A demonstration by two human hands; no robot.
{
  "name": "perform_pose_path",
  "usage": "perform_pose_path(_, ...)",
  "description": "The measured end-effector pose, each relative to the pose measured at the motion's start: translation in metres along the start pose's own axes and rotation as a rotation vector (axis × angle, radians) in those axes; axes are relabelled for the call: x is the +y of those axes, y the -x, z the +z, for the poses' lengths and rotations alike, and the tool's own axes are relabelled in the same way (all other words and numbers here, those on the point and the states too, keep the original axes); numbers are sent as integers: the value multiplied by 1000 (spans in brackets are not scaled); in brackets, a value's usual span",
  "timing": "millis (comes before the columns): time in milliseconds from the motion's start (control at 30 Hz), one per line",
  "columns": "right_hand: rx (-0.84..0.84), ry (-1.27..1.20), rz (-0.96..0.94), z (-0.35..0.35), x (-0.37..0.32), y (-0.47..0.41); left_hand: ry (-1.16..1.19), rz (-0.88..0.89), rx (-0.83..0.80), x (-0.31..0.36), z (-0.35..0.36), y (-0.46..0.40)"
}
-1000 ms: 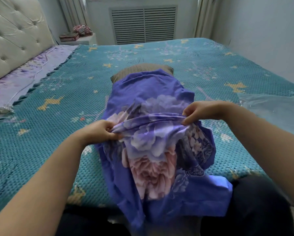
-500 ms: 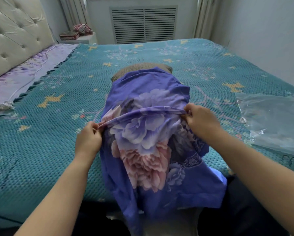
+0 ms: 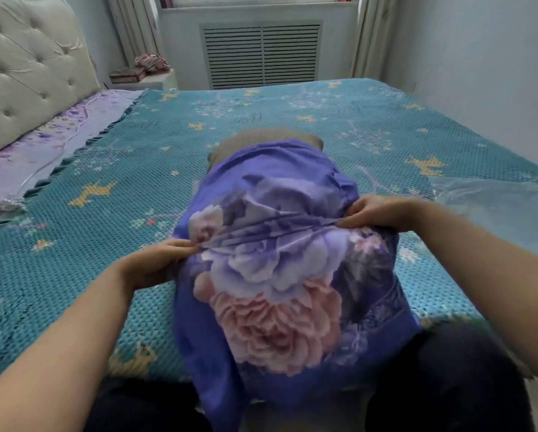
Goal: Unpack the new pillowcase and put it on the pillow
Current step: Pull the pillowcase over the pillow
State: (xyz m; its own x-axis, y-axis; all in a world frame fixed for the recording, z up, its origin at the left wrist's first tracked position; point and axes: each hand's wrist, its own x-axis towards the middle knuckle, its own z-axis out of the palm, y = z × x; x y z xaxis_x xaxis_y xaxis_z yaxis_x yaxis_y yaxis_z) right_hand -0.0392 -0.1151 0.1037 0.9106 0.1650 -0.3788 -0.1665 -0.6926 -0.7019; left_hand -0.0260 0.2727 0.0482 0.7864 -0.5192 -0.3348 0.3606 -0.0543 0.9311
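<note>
A purple pillowcase [image 3: 280, 275] printed with big pink and lilac flowers lies lengthwise over a tan pillow [image 3: 261, 140] on the bed. Only the pillow's far end shows beyond the cloth. A taut fold runs across the middle of the pillowcase. My left hand [image 3: 155, 260] pinches that fold at its left edge. My right hand [image 3: 377, 212] pinches it at the right edge, a little farther from me. The near end of the pillowcase hangs over the bed's front edge.
The bed carries a teal knitted cover [image 3: 105, 188] with yellow motifs. A clear plastic bag [image 3: 492, 207] lies at the right. A tufted headboard [image 3: 27, 73] stands at left, a nightstand [image 3: 146, 77] and radiator grille [image 3: 261, 54] behind. My dark trousers [image 3: 442, 378] are against the front edge.
Both hands kept their pinch on the fold. They have shifted slightly along the pillow, the right hand now farther from me than the left, and the fold is stretched tighter.
</note>
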Motion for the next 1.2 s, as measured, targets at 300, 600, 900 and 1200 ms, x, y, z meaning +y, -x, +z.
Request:
perform_pose_path(300, 545, 193, -517, 39, -19, 13, 84, 274, 192, 3, 22, -17)
perform_pose_path(600, 702, 1007, -298, 98, -69, 0, -169, 378, 420, -21, 61, 1)
perform_pose_path(900, 547, 1202, -106, 121, -110, 23, -356, 410, 533, -68, 44, 34)
perform_pose_path(1200, 355, 980, -643, 148, -108, 20, -403, 407, 418, -60, 35, 35)
